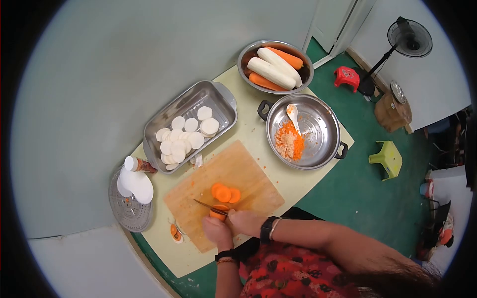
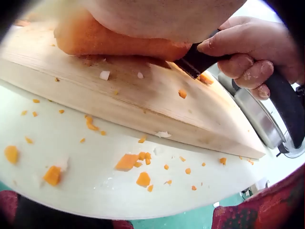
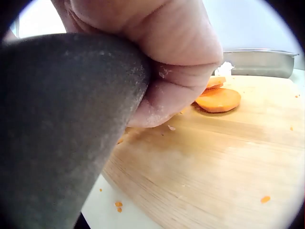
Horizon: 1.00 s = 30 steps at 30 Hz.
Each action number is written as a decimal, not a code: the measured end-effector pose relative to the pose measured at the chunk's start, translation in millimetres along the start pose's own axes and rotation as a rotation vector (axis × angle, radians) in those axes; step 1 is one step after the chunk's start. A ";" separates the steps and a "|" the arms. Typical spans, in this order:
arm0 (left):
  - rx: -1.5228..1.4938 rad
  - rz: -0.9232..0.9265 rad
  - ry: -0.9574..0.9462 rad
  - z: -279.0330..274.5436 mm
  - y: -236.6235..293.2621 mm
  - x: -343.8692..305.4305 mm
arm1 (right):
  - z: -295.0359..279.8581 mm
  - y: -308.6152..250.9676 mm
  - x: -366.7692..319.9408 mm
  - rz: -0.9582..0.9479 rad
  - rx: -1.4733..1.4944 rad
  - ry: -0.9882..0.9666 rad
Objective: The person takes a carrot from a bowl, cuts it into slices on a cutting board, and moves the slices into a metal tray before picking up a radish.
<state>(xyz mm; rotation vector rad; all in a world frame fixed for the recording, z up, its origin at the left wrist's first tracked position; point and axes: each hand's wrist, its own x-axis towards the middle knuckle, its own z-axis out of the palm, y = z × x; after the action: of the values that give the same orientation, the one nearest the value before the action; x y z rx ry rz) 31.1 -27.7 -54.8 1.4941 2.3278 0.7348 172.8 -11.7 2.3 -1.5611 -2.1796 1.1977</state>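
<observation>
On the wooden cutting board (image 1: 258,186), my left hand (image 1: 217,231) grips a piece of carrot (image 2: 114,44) that lies along its near part. The fingers of my right hand (image 1: 247,222) curl round the black handle (image 3: 66,124) of a knife (image 1: 202,203). Its blade crosses the carrot close in front of my left hand, and part of the cut is hidden by the hands. Several round carrot slices (image 1: 223,194) lie together just beyond the blade. In the right wrist view, slices (image 3: 219,100) rest flat on the board past my fingers.
A steel tray (image 1: 226,119) holds white radish slices. Behind stands a bowl (image 1: 240,62) of whole carrots and white radishes. A two-handled pot (image 1: 323,149) contains chopped bits and a spoon. A jar (image 1: 144,166) and grey strainer plate (image 1: 131,218) sit left; carrot scraps (image 2: 126,162) dot the table.
</observation>
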 end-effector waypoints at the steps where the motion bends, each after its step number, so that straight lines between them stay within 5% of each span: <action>1: 0.010 -0.019 -0.010 -0.4 0.3 1.7 | -0.5 2.0 -5.5 0.004 -0.035 -0.018; 30: 0.057 -0.062 -0.049 -3.9 6.1 2.4 | -2.3 -12.1 -11.3 -0.121 -0.149 0.136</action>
<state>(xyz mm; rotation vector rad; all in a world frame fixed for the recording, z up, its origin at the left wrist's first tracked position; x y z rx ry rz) 32.8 -24.5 -48.1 1.4391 2.3658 0.6133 170.5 -21.7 15.5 -1.4929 -2.2815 0.8850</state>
